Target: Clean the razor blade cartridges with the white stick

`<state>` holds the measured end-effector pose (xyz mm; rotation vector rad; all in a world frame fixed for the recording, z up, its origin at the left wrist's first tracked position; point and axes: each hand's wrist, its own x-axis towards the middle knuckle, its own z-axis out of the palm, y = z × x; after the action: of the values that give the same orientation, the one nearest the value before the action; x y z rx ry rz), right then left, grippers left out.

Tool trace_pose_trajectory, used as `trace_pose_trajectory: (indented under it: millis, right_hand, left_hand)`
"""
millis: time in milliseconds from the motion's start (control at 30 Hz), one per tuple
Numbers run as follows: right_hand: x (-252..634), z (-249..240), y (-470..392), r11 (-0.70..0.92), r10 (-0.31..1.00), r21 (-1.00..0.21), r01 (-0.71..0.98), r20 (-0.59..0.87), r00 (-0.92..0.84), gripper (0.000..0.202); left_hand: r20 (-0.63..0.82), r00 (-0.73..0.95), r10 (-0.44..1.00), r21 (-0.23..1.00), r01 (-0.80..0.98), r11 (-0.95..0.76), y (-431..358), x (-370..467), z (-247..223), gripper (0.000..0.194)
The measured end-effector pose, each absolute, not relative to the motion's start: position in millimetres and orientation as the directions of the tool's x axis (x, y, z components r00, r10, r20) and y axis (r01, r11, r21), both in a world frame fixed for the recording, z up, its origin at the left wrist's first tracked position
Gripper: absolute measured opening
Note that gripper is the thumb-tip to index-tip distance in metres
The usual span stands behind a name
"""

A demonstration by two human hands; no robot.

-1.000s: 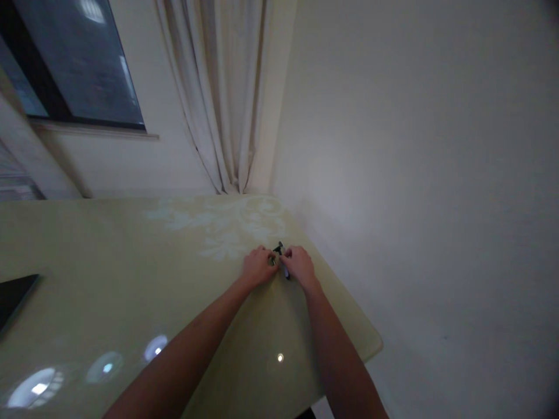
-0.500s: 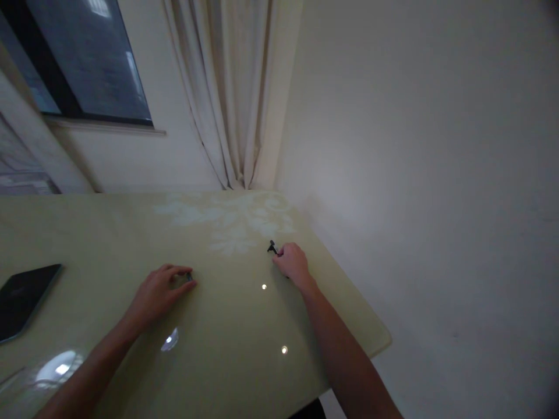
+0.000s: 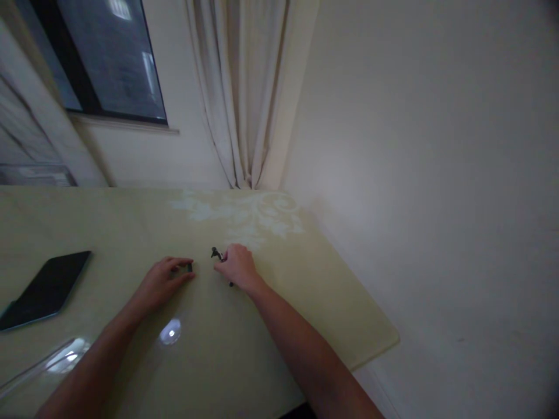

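My left hand [image 3: 161, 282] rests low over the table, thumb and fingers pinching a small dark block [image 3: 190, 267] by its ends. A short distance to its right, my right hand [image 3: 239, 267] is closed around a small black-and-silver object [image 3: 216, 253]. The black forked end of this object sticks out past the fingertips, and another dark bit shows below the hand. Fingers cover its middle, so I cannot make out its exact kind. The two held things are apart, a small gap between them.
A black tablet-like slab [image 3: 46, 288] lies on the left of the glossy yellowish table [image 3: 314, 302]. A clear strip or cable [image 3: 32, 369] is at the lower left. Beyond the far edge hang curtains [image 3: 247, 105] beside a window; a bare wall [image 3: 414, 174] borders the right.
My right hand has moved left with the black-and-silver object, closer to my left hand. My left hand keeps its pinch on the dark block. The view has shifted slightly left.
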<state>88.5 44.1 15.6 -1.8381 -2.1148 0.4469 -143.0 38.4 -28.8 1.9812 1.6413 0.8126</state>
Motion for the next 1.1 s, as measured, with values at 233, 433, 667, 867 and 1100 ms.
trace_pose_trajectory:
  millis: [233,433,667,867,1100]
  right_hand:
    - [61.9,15.7,34.4,0.208,0.977,-0.438,0.874,0.049,-0.207,0.023]
    - [66.0,11.2,34.2,0.257,0.966,-0.426,0.868,0.099,-0.237,0.021]
    - [73.8,6.8,38.4,0.280,0.960,-0.420,0.864,0.100,-0.262,0.026]
    - [78.8,5.7,40.7,0.279,0.960,-0.465,0.840,0.112,-0.257,0.021]
    - [80.2,7.8,41.9,0.284,0.959,-0.485,0.827,0.123,-0.256,0.017]
  left_hand:
    - [0.174,0.142,0.975,0.678,0.700,-0.223,40.6,-148.4,-31.1,0.056]
    - [0.339,0.142,0.930,0.568,0.757,-0.323,31.4,-128.4,-21.9,0.047]
    - [0.281,0.215,0.935,0.429,0.844,-0.323,7.6,-86.7,-4.9,0.040]
    - [0.176,0.197,0.965,0.260,0.936,-0.238,0.2,-72.9,-0.3,0.036]
    - [0.109,0.141,0.984,0.218,0.962,-0.162,-0.1,-66.0,5.9,0.037]
